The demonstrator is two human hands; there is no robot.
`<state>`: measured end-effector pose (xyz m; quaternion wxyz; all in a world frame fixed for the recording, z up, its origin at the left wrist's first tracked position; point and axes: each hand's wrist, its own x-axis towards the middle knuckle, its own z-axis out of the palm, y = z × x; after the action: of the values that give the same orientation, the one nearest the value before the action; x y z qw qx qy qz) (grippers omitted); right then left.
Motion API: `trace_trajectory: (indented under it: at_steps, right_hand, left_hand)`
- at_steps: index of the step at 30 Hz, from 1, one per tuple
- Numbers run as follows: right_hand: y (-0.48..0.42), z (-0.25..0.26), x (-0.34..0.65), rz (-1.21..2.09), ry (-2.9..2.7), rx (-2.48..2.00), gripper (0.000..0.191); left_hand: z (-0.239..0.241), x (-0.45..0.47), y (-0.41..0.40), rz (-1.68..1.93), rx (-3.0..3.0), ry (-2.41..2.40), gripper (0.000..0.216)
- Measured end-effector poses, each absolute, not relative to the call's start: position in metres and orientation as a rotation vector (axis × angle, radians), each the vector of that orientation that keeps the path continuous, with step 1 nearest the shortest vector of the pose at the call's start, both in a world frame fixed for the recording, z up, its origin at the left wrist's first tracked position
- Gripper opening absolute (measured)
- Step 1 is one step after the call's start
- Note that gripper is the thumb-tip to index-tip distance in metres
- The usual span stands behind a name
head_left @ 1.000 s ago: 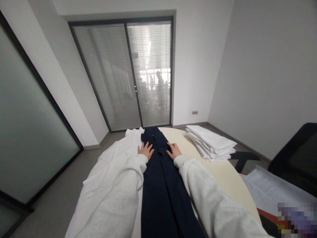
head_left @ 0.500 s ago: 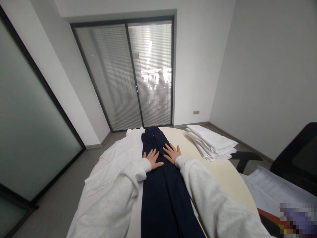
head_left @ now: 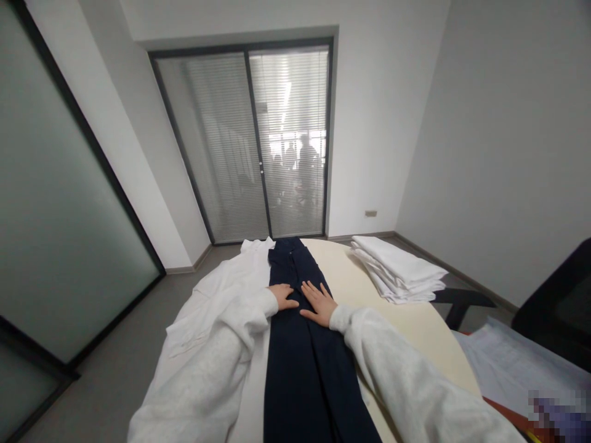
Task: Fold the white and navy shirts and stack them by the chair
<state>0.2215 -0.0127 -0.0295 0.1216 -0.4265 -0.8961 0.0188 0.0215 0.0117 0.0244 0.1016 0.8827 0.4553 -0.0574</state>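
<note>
- The dark navy trousers (head_left: 300,344) are lying lengthwise down the middle of the round cream table (head_left: 415,326), folded into one long narrow strip; the waist end is pointing toward the far edge, and the near end is running out of the bottom of the view.
- The left hand (head_left: 282,296) is resting palm down on the trousers at their left edge, fingers flat and spread, gripping nothing; its grey sleeve is covering the wrist.
- The right hand (head_left: 317,302) is lying flat on the trousers just beside the left, fingers stretched out and pointing away and slightly left, holding nothing; the two hands are sitting close together, whether they are touching I cannot tell.
- A white garment (head_left: 217,295) is spreading over the table's left side, touching the trousers' left edge and hanging off the rim.
- A stack of folded white cloth (head_left: 399,271) is sitting on the table's far right, well apart from the hands.
- Glass doors with blinds (head_left: 258,141) are standing closed beyond the table.
</note>
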Motion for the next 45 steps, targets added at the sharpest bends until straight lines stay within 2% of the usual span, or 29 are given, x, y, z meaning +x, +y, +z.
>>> trace_trajectory:
  at_steps: [5, 10, 14, 17, 20, 25, 29, 32, 37, 41, 45]
  right_hand:
    - [-0.015, -0.035, 0.224, 0.027, -2.661, -1.179, 0.074]
    - [-0.018, -0.034, 0.222, 0.105, -2.639, -1.251, 0.072]
    - [-0.031, -0.035, 0.225, 0.25, -2.601, -1.329, 0.074]
    - [-0.042, -0.038, 0.228, 0.252, -2.561, -1.294, 0.07]
    - [-0.045, -0.042, 0.231, 0.213, -2.551, -1.268, 0.061]
    - [-0.039, -0.046, 0.234, 0.229, -2.597, -1.233, 0.062]
    - [-0.034, -0.044, 0.237, 0.274, -2.567, -1.185, 0.06]
    - [-0.03, -0.044, 0.24, 0.279, -2.569, -1.153, 0.061]
    - [-0.026, -0.05, 0.242, 0.248, -2.51, -1.128, 0.063]
    - [-0.024, -0.054, 0.243, 0.246, -2.497, -1.11, 0.06]
    - [-0.027, -0.05, 0.244, 0.236, -2.496, -1.078, 0.06]
  left_hand:
    - [0.006, 0.027, -0.01, -0.002, 2.65, 1.333, 0.084]
    - [-0.014, 0.027, -0.024, 0.035, 2.733, 1.377, 0.074]
    - [0.002, 0.027, -0.029, -0.014, 2.752, 1.398, 0.069]
    - [0.025, 0.04, -0.045, -0.009, 2.811, 1.366, 0.048]
    - [0.041, 0.056, -0.068, 0.007, 2.931, 1.072, 0.03]
    - [0.045, 0.062, -0.087, 0.16, 3.004, 0.813, 0.05]
    - [0.045, 0.061, -0.089, 0.163, 2.91, 0.718, 0.05]
    - [0.044, 0.066, -0.095, 0.091, 2.867, 0.608, 0.041]
    - [0.047, 0.071, -0.106, 0.1, 2.868, 0.525, 0.009]
    - [0.053, 0.068, -0.106, 0.183, 2.791, 0.59, 0.006]
    - [0.055, 0.064, -0.105, -0.092, 2.636, 0.579, 0.007]
